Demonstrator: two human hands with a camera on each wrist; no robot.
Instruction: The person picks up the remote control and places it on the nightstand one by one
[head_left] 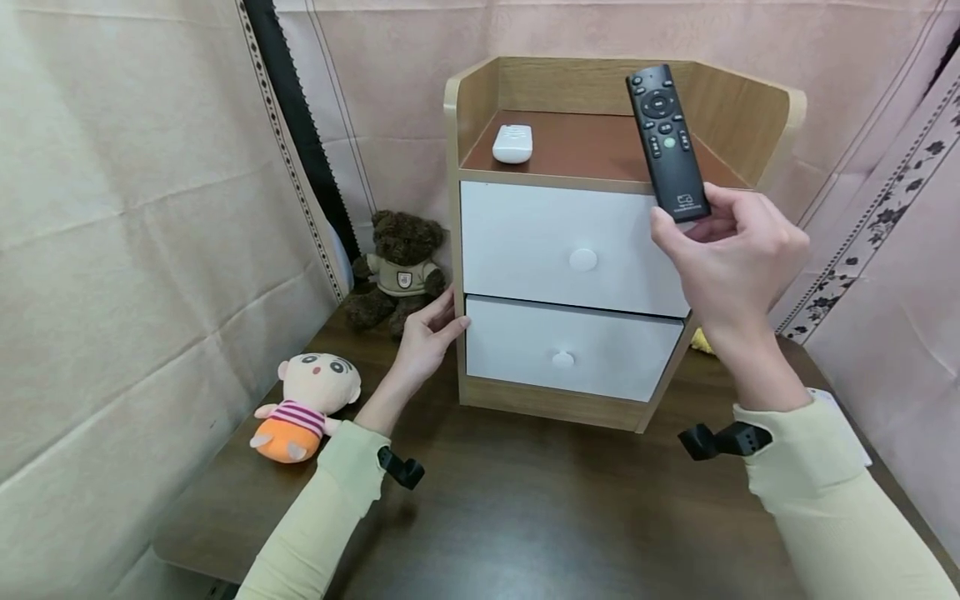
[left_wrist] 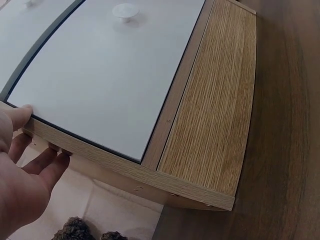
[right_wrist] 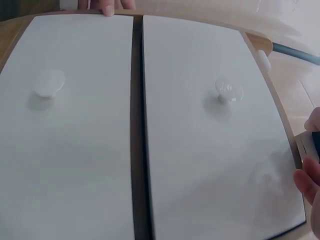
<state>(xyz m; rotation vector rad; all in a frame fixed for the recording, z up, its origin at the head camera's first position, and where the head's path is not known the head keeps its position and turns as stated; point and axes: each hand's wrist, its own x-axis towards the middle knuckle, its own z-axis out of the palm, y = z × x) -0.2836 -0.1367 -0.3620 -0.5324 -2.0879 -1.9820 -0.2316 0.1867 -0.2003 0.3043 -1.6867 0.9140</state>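
My right hand (head_left: pixel 742 258) pinches the lower end of a black remote control (head_left: pixel 667 142) between thumb and fingers. The remote is raised in front of a wooden drawer cabinet (head_left: pixel 551 403), button side toward me. My left hand (head_left: pixel 423 342) holds the cabinet's left front edge; in the left wrist view its thumb lies on the front edge and the fingers (left_wrist: pixel 55 167) press the side panel. Two white drawers, the upper (head_left: pixel 517 233) and lower (head_left: pixel 510 342), are closed, each with a round knob. On the cabinet's brown top lies a white remote control (head_left: pixel 513 144).
A brown teddy bear (head_left: pixel 405 242) sits left of the cabinet, close behind my left hand. Nearer on the table (head_left: pixel 525 500) lies a plush doll (head_left: pixel 300 408) in orange shorts. Something yellow (head_left: pixel 701 341) shows by the cabinet's right side. Curtains hang around the table.
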